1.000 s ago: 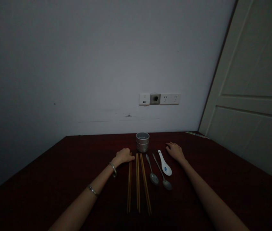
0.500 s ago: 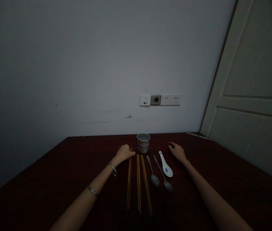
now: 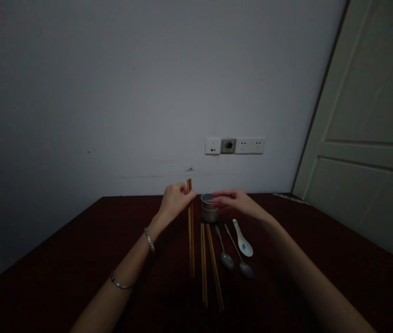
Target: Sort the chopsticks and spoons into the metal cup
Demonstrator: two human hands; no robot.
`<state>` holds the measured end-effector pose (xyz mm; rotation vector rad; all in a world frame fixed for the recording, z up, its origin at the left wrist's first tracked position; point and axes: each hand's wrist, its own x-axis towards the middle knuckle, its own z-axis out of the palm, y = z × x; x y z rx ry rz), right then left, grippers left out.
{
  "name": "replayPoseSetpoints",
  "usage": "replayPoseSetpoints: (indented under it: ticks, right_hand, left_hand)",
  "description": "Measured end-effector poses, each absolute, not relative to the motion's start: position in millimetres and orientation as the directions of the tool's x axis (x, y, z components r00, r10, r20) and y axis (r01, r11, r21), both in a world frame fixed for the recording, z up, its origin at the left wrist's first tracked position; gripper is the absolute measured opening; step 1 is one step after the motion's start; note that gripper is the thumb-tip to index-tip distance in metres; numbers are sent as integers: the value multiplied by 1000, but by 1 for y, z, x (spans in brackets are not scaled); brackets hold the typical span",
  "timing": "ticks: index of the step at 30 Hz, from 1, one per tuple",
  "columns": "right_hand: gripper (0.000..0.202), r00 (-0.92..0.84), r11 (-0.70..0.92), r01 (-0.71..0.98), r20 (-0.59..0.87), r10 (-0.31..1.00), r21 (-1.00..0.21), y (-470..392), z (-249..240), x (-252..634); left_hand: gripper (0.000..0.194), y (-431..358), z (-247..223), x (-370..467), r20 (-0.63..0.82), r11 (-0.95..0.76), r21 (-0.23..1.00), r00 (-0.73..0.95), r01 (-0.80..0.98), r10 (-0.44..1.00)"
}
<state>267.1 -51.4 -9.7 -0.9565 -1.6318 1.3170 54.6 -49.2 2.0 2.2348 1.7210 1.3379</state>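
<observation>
Two bare hands: left [image 3: 176,200], pinching upright wooden chopsticks [image 3: 190,231]; right [image 3: 233,200], fingers loosely extended, beside cylindrical metal cup [image 3: 209,213].

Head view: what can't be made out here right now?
All in the head view:
- Silver metal cup: bottom hidden by its wall and the right hand.
- Right fingers: contact with cup unclear, no second angle.
- Left hand: some fingertips hidden behind brown wooden chopsticks.
- White spoon: blue pattern too small.
</observation>
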Motion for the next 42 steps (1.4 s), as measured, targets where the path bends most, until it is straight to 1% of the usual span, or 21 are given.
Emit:
replayPoseSetpoints:
  ticks: [1,3,5,8,12,14,17,20,22,24,26,28,32,42]
  right_hand:
    - [37,-442,142,53,104,891,-988,-62,-9,254]
    - [45,-514,130,25,99,852,-991,-77,-10,234]
    - [41,-547,153,4,126,828,-988,-85,-13,221]
    - [33,-519,217,-9,190,834,-976,-84,-18,213]
    - [31,-446,269,1,240,862,-963,-79,-24,210]
    - [32,-430,277,12,245,869,-961,-78,-26,209]
    - [34,-455,261,32,218,864,-965,-80,-25,211]
    - [35,-477,253,40,204,855,-967,-81,-19,219]
    - [36,-482,266,32,218,849,-964,-82,-15,226]
    - [36,-503,287,19,239,831,-958,-84,-11,232]
    - [35,-535,321,21,261,803,-947,-88,-7,236]
    - [33,-563,370,38,286,775,-928,-91,-5,237]
    - [32,-597,434,50,322,735,-899,-95,-3,235]
    - [32,-580,441,88,313,752,-893,-94,-5,233]
  left_hand:
    - [21,-54,4,57,612,-399,482,26,780,790]
    - [20,-63,7,62,629,-418,471,37,777,777]
    - [20,-69,7,66,640,-434,464,46,772,767]
    - [20,-75,5,72,650,-443,460,48,769,758]
    - [18,-78,1,76,666,-443,446,42,777,745]
    - [18,-79,0,77,672,-443,437,44,783,740]
    - [20,-80,0,77,667,-458,432,67,777,742]
    - [24,-81,3,75,649,-531,489,119,691,752]
    - [25,-83,7,74,634,-596,577,153,558,758]
    - [28,-86,12,73,622,-632,674,167,384,765]
    - [30,-90,17,73,609,-629,742,160,232,777]
    - [27,-95,21,73,584,-603,784,154,148,797]
    - [22,-103,23,74,526,-543,833,156,102,836]
    - [20,-99,21,75,482,-492,870,140,43,865]
